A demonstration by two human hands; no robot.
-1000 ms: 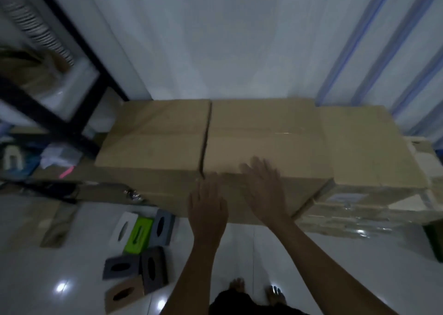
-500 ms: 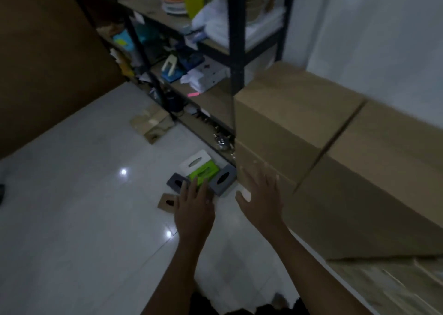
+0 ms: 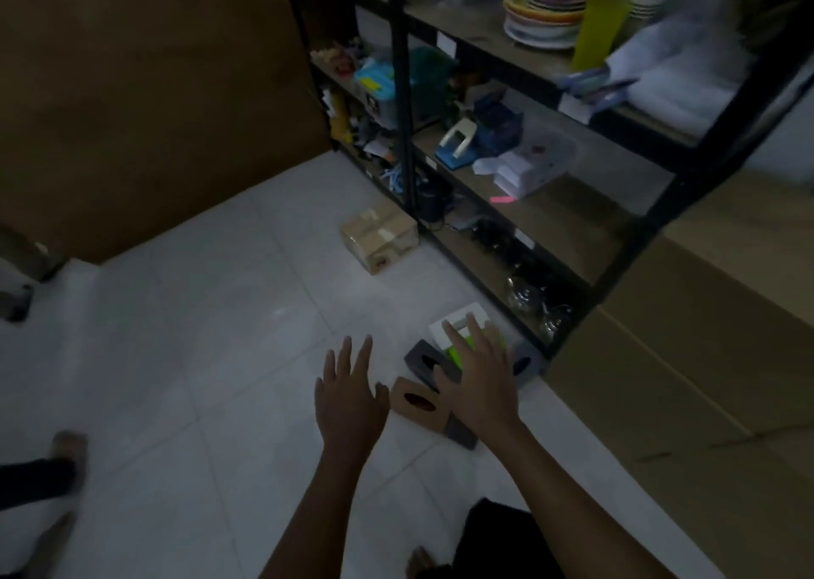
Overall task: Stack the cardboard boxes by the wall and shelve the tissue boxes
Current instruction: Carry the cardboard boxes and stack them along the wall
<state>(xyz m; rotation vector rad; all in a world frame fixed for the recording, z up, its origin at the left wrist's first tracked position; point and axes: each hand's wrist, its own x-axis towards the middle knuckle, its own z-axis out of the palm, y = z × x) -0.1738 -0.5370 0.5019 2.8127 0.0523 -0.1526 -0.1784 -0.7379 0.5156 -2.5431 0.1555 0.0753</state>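
The tissue boxes (image 3: 445, 371) lie in a loose cluster on the white tiled floor (image 3: 198, 358) just beside the foot of the black shelving unit (image 3: 403, 137), with a large cardboard box (image 3: 687, 358) close on their right: a brown tissue box (image 3: 416, 402), a dark grey tissue box (image 3: 425, 360), a lime-green tissue box (image 3: 456, 353) partly hidden by fingers, a white tissue box (image 3: 458, 318) at the far end and another grey tissue box (image 3: 526, 362) nearest the shelf leg. In the head view the right hand (image 3: 478, 384) hangs spread above the green and grey ones, fingers straight and grasping nothing; whether it touches them cannot be told. The left hand (image 3: 350, 398) is likewise released, fingers splayed over bare tile just left of the brown one. These look like light, stiff, hollow covers, each with an oval slot on top; they should lift easily, though smooth sides may slip. A sound grip would likely be across the two long sides, thumb opposite fingers, or several pressed together between both palms. A small taped carton (image 3: 379, 237) sits further along the floor, and the shelves are crowded with plates (image 3: 542, 18) and oddments, so finding room may need care.
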